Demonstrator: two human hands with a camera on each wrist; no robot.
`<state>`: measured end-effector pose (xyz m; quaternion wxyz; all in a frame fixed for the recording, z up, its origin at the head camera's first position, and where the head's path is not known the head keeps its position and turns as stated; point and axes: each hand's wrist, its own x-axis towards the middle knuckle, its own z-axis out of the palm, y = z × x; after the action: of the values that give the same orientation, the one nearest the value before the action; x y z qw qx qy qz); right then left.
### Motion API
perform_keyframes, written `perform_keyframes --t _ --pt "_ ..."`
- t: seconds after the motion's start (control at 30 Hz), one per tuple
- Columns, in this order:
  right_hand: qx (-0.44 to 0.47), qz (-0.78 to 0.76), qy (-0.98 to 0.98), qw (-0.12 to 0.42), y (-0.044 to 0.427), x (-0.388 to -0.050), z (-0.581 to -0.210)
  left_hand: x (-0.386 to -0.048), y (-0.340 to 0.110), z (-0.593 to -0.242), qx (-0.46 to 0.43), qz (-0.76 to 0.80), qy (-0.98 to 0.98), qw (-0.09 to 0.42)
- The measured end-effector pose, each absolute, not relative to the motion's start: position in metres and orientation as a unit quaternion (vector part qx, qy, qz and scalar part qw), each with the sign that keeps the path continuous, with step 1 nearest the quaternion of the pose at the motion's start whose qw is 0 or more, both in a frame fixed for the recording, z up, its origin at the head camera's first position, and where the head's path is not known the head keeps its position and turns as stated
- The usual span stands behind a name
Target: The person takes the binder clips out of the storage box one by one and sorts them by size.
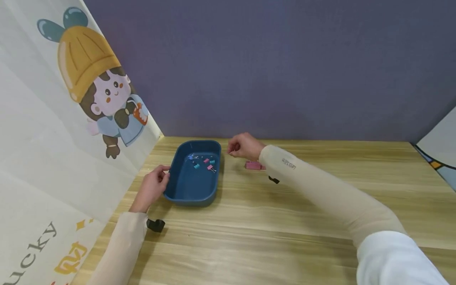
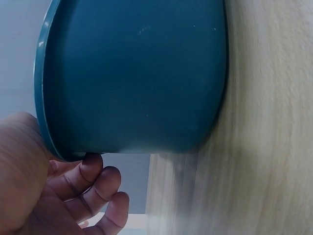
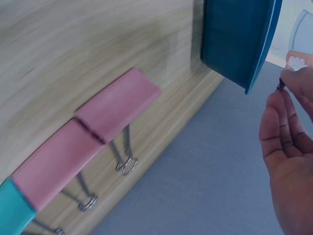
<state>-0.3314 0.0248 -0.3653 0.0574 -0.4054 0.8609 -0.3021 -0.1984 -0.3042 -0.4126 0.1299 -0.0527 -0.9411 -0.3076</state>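
A blue plastic bin [image 1: 190,190] stands on the table with several small pink, teal and blue clips inside. My left hand [image 1: 152,186] grips its left rim, thumb above and fingers curled under the edge, as the left wrist view shows for the hand [image 2: 73,191] and bin [image 2: 137,83]. Just right of the bin, in the air, my right hand [image 1: 246,145] pinches a tiny dark object [image 3: 281,84] between thumb and fingertips. Larger binder clips, pink [image 3: 117,103] and teal [image 3: 12,208], lie in a row beneath my right wrist; the sleeve partly hides them in the head view.
The wooden table [image 1: 228,245] runs up to a grey-blue panel [image 1: 267,71] at the back. At the left stands a white printed wall [image 1: 42,138] with a cartoon figure. Black wrist straps [image 1: 155,225] hang at both wrists.
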Motion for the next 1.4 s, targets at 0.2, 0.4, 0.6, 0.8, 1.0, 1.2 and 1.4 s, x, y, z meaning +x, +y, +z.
perform_keyframes --t 0.2,0.4,0.6,0.8,1.0,1.2,1.4 --pt "-0.418 -0.286 0.860 0.058 0.047 -0.320 -0.380 -0.198 -0.303 -0.414 -0.053 -0.306 -0.941 0.134" --pt "-0.452 -0.253 0.853 0.056 0.061 -0.300 -0.407 -0.199 -0.304 -0.414 -0.059 -0.305 -0.940 0.140" --pt "-0.452 -0.263 0.847 0.091 0.066 -0.280 -0.421 -0.200 -0.304 -0.413 -0.062 -0.311 -0.937 0.144" --pt "-0.462 -0.257 0.843 0.102 0.066 -0.276 -0.429 -0.200 -0.303 -0.413 -0.058 -0.308 -0.939 0.141" --pt "-0.470 -0.266 0.834 0.110 0.063 -0.275 -0.431 -0.198 -0.303 -0.413 -0.051 -0.307 -0.941 0.133" --pt "-0.464 -0.280 0.832 0.118 0.065 -0.275 -0.426 -0.198 -0.304 -0.413 -0.056 -0.303 -0.942 0.132" --pt "-0.447 -0.274 0.846 0.093 0.068 -0.278 -0.409 -0.198 -0.304 -0.413 -0.056 -0.302 -0.943 0.131"
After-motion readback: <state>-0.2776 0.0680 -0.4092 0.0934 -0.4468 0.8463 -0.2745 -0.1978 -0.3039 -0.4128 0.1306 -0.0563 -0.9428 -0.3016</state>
